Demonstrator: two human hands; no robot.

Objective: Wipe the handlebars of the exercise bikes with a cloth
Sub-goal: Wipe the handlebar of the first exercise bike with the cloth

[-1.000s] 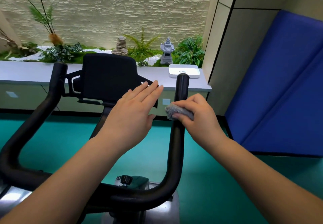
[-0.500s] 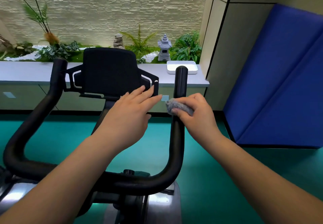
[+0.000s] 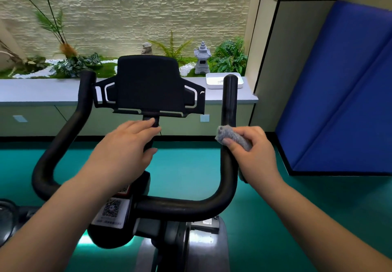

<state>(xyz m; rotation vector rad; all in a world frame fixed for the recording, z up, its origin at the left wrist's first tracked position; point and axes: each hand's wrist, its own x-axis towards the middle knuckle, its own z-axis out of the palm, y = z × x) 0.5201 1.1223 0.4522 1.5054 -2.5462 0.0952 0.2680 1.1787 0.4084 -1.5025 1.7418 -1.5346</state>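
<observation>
Two hands: both reach over an exercise bike from the person's own view
Right hand (image 3: 254, 153): wraps its fingers and thumb around a grey cloth (image 3: 232, 138) and presses it against the right upright of the black handlebar (image 3: 229, 110), about halfway up that bar
Cloth: bunched under the fingers, a fuzzy end sticking out on the left side of the bar; another bit of it shows below the heel of the hand
Left hand (image 3: 127, 146): fingers straight and relaxed, holding nothing, lying flat in front of the stem under the black tablet holder (image 3: 148, 85); whether the fingertips touch the stem cannot be told
Handlebar: U-shaped, black, with the left upright free of any hand and the low crossbar running toward the middle of the bike
Bike body: a white label with a QR code (image 3: 111, 208) sits on the frame below the left wrist; grey housing below it
Ledge (image 3: 42, 91): pale grey, behind the bike, carrying a white tray (image 3: 222, 81) near its right end
Garden strip: ferns and a small stone lantern (image 3: 202, 60) against a pale brick wall
Right side: a blue padded mat (image 3: 343, 102) leaning on the wall
Floor (image 3: 191, 165): teal
</observation>
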